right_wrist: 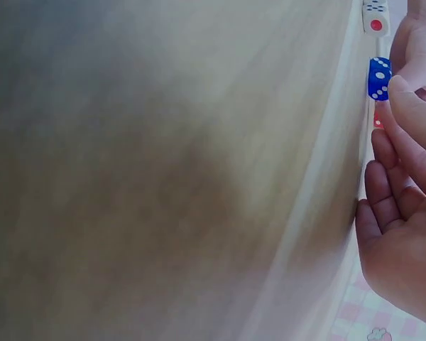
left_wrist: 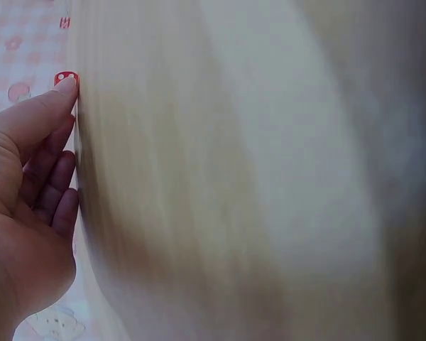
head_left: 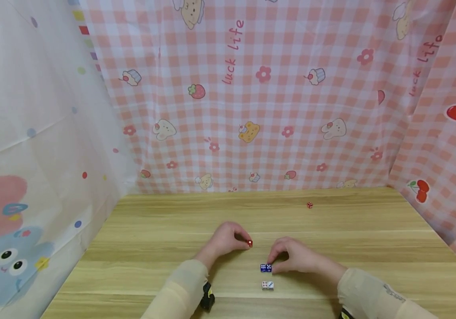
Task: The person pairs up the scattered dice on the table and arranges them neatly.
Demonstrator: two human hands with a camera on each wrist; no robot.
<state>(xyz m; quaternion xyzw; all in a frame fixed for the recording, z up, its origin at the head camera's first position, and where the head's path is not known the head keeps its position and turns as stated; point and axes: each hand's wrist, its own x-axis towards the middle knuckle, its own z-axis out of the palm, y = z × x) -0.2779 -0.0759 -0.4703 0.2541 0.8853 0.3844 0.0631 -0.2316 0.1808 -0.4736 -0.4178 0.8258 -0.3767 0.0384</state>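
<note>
Left hand (head_left: 224,241) pinches red die (head_left: 250,243); right hand (head_left: 293,257) touches blue dice (head_left: 265,267).

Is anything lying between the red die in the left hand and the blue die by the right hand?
Nothing visible does. The left hand pinches a red die, and bare wooden table lies between it and the blue die, which the right hand touches. The white die sits nearer the person, out of that path.
</note>
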